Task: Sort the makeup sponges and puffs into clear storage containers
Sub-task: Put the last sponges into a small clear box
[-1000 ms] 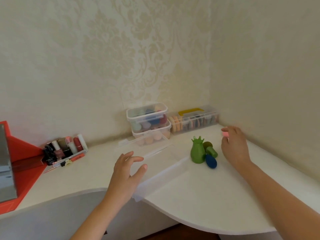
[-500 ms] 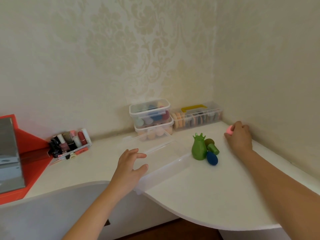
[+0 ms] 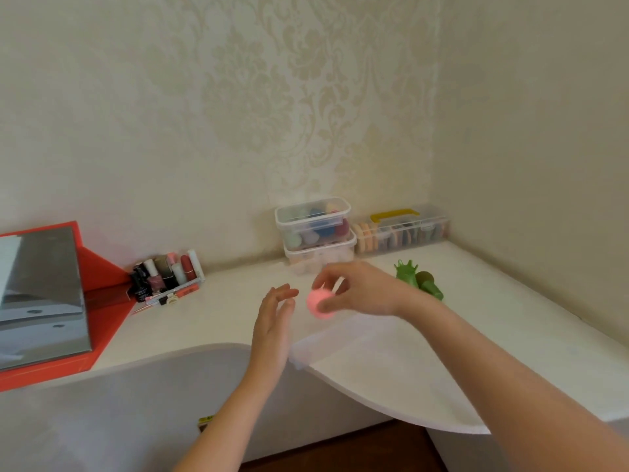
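Sponge [image 3: 319,303], pink, likely light and squashy, is being pinched by the right hand [image 3: 366,290]; left hand [image 3: 272,323] is hovering unclenched.

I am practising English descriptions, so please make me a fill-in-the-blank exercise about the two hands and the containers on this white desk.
1. The fingers of the right hand pinch a ____ sponge.
2. The left hand is open and holds ____.
3. The long clear case by the wall has a ____ handle.
4. The number of lidded containers stacked beside that case is ____.

Missing words: pink; nothing; yellow; two.
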{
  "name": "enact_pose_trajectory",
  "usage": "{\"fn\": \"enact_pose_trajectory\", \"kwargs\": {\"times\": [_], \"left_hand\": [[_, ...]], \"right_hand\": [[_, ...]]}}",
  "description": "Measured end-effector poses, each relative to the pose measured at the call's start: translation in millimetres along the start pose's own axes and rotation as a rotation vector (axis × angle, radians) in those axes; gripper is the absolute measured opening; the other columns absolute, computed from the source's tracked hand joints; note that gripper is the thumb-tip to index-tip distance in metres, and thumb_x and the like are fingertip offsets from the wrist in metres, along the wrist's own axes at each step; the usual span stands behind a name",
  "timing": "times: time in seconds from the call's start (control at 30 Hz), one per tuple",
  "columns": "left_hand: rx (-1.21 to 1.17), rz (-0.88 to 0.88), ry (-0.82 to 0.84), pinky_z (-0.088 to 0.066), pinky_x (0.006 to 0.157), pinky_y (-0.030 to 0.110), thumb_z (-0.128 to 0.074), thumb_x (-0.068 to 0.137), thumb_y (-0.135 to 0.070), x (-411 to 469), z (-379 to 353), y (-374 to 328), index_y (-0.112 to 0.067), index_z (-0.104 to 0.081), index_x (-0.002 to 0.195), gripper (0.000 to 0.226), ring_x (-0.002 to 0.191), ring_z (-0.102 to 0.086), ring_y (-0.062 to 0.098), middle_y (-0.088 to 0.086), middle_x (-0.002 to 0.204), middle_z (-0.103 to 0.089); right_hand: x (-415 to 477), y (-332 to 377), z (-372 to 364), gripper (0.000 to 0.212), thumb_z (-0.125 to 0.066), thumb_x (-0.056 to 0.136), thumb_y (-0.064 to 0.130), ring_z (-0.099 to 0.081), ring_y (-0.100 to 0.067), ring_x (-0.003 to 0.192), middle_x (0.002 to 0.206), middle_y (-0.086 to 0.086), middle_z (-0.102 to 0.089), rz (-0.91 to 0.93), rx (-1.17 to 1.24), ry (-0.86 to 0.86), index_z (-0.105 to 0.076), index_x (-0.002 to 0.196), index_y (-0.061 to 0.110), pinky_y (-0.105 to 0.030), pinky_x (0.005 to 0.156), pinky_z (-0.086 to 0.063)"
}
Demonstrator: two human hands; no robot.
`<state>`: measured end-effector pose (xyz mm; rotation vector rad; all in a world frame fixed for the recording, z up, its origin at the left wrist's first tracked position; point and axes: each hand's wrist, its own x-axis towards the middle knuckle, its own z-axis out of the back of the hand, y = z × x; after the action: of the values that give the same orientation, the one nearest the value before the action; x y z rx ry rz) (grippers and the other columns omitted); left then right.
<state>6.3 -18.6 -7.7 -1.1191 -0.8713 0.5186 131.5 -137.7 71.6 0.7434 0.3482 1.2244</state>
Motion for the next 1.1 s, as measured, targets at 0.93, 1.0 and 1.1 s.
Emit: {"fn": "enact_pose_trajectory", "kwargs": {"times": [0.93,1.0,1.1], "left_hand": [[0.096,-0.178,-0.002,-0.026,0.092,0.002,-0.033,0.072,-0.046,-16,-11,23,-0.019,-0.061,0.078,0.040,0.118,-0.037,-0.010,-0.018,0.120,-0.047],[0.111,-0.167,0.012,-0.027,0.092,0.003,-0.036,0.076,-0.041,-16,-10,23,-0.019,-0.061,0.079,0.034,0.117,-0.039,-0.007,-0.017,0.121,-0.047],[0.137,-0.154,0.035,-0.030,0.092,0.009,-0.037,0.080,-0.028,-15,-8,22,-0.020,-0.062,0.080,0.026,0.117,-0.040,-0.006,-0.018,0.121,-0.047]], "right_hand": [[-71,-79,17,0.033,-0.060,0.087,0.042,-0.050,-0.018,0.077,0.090,0.000,-0.053,-0.580,-0.422,-0.460,-0.049,0.102,0.015,-0.026,0.055,-0.034],[-70,-84,13,0.025,-0.054,0.092,0.037,-0.049,-0.018,0.075,0.087,0.000,-0.052,-0.566,-0.433,-0.469,-0.047,0.099,0.014,-0.024,0.050,-0.030],[-69,-89,10,0.016,-0.048,0.094,0.028,-0.050,-0.020,0.075,0.090,-0.004,-0.055,-0.567,-0.391,-0.479,-0.046,0.097,0.012,-0.028,0.058,-0.037]]}}
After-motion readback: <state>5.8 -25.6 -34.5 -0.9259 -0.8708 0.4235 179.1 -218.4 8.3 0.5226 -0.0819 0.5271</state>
